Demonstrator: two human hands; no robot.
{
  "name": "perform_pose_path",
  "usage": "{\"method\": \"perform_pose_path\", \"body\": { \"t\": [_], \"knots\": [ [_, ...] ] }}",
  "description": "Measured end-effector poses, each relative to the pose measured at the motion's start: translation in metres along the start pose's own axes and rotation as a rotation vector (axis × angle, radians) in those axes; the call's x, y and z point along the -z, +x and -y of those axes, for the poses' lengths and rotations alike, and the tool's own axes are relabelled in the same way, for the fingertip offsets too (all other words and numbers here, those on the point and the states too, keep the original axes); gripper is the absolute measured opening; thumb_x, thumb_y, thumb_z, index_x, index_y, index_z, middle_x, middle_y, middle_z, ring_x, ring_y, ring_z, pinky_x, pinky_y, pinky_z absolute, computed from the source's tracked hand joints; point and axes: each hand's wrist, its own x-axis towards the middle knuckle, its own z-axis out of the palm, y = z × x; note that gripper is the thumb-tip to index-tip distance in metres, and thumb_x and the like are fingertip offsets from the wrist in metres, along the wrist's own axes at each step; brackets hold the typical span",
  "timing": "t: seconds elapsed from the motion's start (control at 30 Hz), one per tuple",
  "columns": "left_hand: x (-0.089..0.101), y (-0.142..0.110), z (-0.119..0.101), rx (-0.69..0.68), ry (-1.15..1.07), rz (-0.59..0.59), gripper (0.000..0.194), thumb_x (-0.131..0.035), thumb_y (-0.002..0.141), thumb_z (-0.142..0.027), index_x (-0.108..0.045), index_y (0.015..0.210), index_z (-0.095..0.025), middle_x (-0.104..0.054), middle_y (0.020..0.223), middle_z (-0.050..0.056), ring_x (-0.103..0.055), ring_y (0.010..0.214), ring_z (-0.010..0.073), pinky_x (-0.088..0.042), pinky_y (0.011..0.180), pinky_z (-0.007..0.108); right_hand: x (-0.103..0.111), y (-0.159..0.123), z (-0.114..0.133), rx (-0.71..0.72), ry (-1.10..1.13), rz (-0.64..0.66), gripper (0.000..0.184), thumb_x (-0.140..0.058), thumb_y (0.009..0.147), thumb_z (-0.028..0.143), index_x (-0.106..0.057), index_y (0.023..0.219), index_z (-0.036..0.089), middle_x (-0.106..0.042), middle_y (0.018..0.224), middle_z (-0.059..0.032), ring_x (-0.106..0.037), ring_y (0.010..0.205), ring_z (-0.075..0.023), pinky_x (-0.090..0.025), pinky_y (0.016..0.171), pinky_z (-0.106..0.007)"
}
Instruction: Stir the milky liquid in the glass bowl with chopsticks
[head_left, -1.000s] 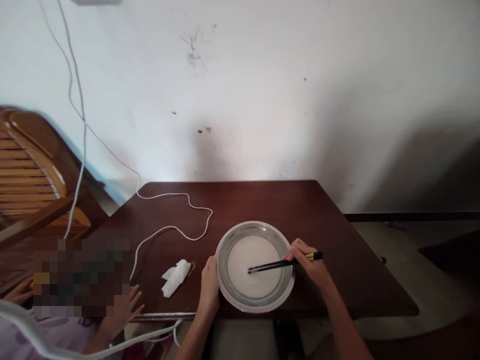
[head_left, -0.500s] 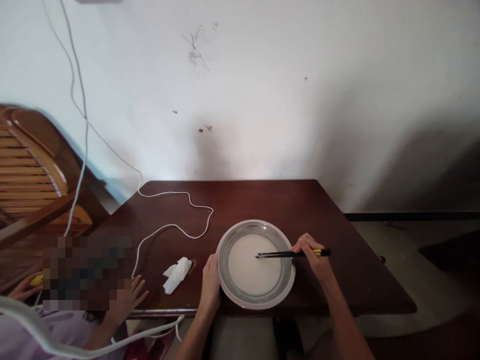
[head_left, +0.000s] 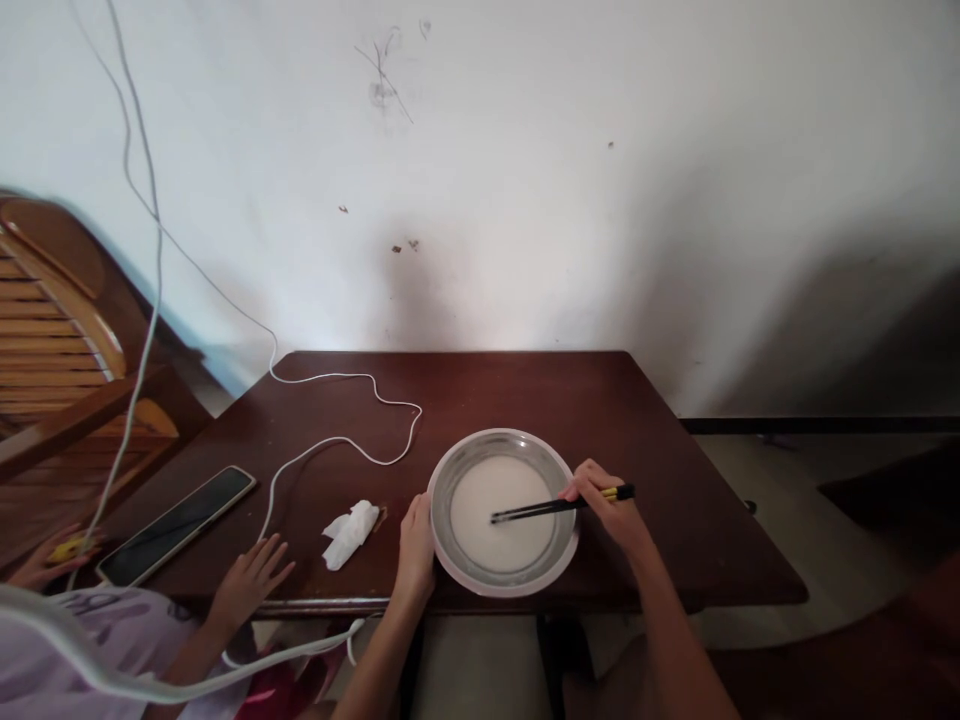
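Note:
A round metal basin [head_left: 450, 555] with a pale rim stands near the table's front edge. Whitish liquid [head_left: 495, 545] covers its bottom. My left hand [head_left: 415, 550] grips the basin's left side, its fingers curved along the outer wall. In my right hand [head_left: 604, 500], closed at the basin's right rim, is a pair of black chopsticks [head_left: 536, 508] with gold bands near the upper ends. The chopsticks slant leftward over the rim, and their tips are in the liquid near the middle.
A crumpled white tissue [head_left: 349, 538] lies left of the basin on the dark wooden table [head_left: 480, 390]. A white cable [head_left: 330, 378] loops across the tabletop. At left are a phone [head_left: 176, 525], another person's hand [head_left: 247, 588] on the table edge, and a wooden chair [head_left: 52, 330].
The chopstick tips have moved left and slightly toward me in the liquid, my right hand going with them. The whole view has shifted a little. My left hand stays at the basin.

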Motion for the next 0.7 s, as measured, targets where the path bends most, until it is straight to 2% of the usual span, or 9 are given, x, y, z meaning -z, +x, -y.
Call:
{"method": "perform_pose_path", "body": {
  "t": [0.07, 0.17, 0.23, 0.33, 0.4, 0.5, 0.63, 0.7],
  "knots": [
    [0.0003, -0.0005, -0.0011, 0.031, -0.051, 0.013, 0.045, -0.066, 0.064, -0.065, -0.065, 0.066, -0.021, -0.065, 0.074, 0.005, -0.054, 0.076, 0.0218, -0.049, 0.071, 0.033, -0.0003, 0.0004, -0.0012, 0.007, -0.035, -0.021, 0.041, -0.064, 0.097, 0.052, -0.077, 0.069, 0.026, -0.075, 0.075, -0.0059, -0.068, 0.077, -0.0245, -0.054, 0.075, -0.038],
    [0.0006, -0.0009, -0.0016, 0.046, -0.059, 0.023, 0.044, -0.067, 0.063, -0.064, -0.066, 0.067, -0.02, -0.066, 0.074, 0.005, -0.054, 0.076, 0.0217, -0.048, 0.071, 0.033, 0.0014, 0.0013, -0.0033, -0.006, -0.009, -0.106, 0.048, -0.061, 0.099, 0.054, -0.073, 0.062, 0.025, -0.071, 0.07, -0.0051, -0.068, 0.071, -0.023, -0.055, 0.073, -0.038],
    [0.0008, -0.0009, -0.0014, 0.046, -0.051, 0.027, 0.043, -0.067, 0.064, -0.063, -0.066, 0.067, -0.02, -0.066, 0.074, 0.005, -0.054, 0.076, 0.0216, -0.048, 0.071, 0.033, 0.0018, 0.0016, -0.0036, -0.017, 0.026, -0.071, 0.051, -0.059, 0.1, 0.054, -0.072, 0.061, 0.025, -0.07, 0.068, -0.0048, -0.067, 0.068, -0.0223, -0.056, 0.071, -0.038],
    [0.0011, -0.0012, -0.0016, 0.049, -0.049, 0.019, 0.042, -0.065, 0.065, -0.062, -0.065, 0.067, -0.02, -0.067, 0.076, 0.005, -0.054, 0.078, 0.0221, -0.048, 0.073, 0.033, 0.0001, 0.0018, -0.0034, -0.008, -0.004, 0.012, 0.044, -0.062, 0.099, 0.052, -0.076, 0.067, 0.025, -0.073, 0.073, -0.0054, -0.069, 0.076, -0.0236, -0.055, 0.075, -0.038],
    [0.0012, -0.0015, -0.0025, 0.047, -0.045, 0.026, 0.04, -0.065, 0.065, -0.061, -0.065, 0.068, -0.021, -0.068, 0.077, 0.005, -0.056, 0.08, 0.0229, -0.049, 0.074, 0.034, -0.0002, 0.0021, -0.0039, 0.001, -0.03, -0.043, 0.041, -0.065, 0.097, 0.052, -0.076, 0.068, 0.026, -0.073, 0.075, -0.0051, -0.069, 0.078, -0.0238, -0.055, 0.076, -0.038],
    [0.0012, -0.002, -0.0042, 0.056, -0.041, 0.037, 0.04, -0.064, 0.064, -0.061, -0.066, 0.068, -0.021, -0.068, 0.078, 0.006, -0.055, 0.08, 0.0232, -0.049, 0.073, 0.033, 0.0011, 0.0021, -0.005, -0.01, 0.01, -0.119, 0.049, -0.061, 0.099, 0.054, -0.072, 0.061, 0.025, -0.068, 0.069, -0.0042, -0.067, 0.069, -0.022, -0.055, 0.072, -0.037],
    [0.0007, -0.0018, -0.0053, 0.057, -0.039, 0.029, 0.043, -0.066, 0.063, -0.064, -0.066, 0.068, -0.021, -0.067, 0.077, 0.005, -0.055, 0.079, 0.0226, -0.049, 0.073, 0.033, -0.0003, 0.0024, -0.004, -0.015, -0.001, 0.0, 0.045, -0.061, 0.099, 0.053, -0.075, 0.066, 0.025, -0.072, 0.073, -0.0054, -0.068, 0.074, -0.0233, -0.056, 0.074, -0.037],
    [0.0005, -0.0017, -0.0053, 0.049, -0.041, 0.022, 0.044, -0.066, 0.063, -0.065, -0.065, 0.067, -0.021, -0.065, 0.075, 0.005, -0.055, 0.079, 0.0224, -0.049, 0.072, 0.033, -0.0008, 0.0035, -0.0035, -0.007, -0.045, -0.033, 0.04, -0.065, 0.097, 0.053, -0.076, 0.068, 0.026, -0.074, 0.075, -0.0056, -0.068, 0.079, -0.0244, -0.055, 0.077, -0.038]
  ]
}}
